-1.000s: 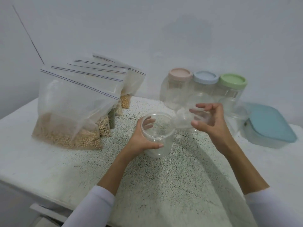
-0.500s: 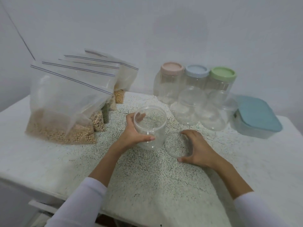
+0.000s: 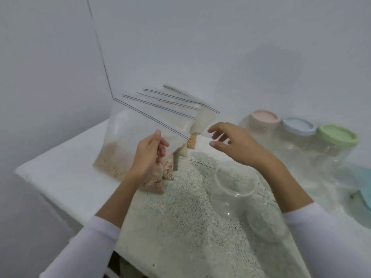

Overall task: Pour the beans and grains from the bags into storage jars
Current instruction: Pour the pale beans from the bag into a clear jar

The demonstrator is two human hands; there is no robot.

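on the speckled table (image 3: 180, 227), the left hand (image 3: 147, 157) pinches the front bag (image 3: 128, 141) while the right hand (image 3: 234, 143) reaches, fingers spread, so unsealing likely comes next before pouring into the open jar (image 3: 234, 189).

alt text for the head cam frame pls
A person's left hand pinches the side of the front zip bag of beans while the open right hand reaches toward it, above an open clear jar on a speckled table.

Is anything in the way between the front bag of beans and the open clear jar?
Nothing visible: bare speckled tabletop separates the front clear zip bag from the open clear plastic jar.
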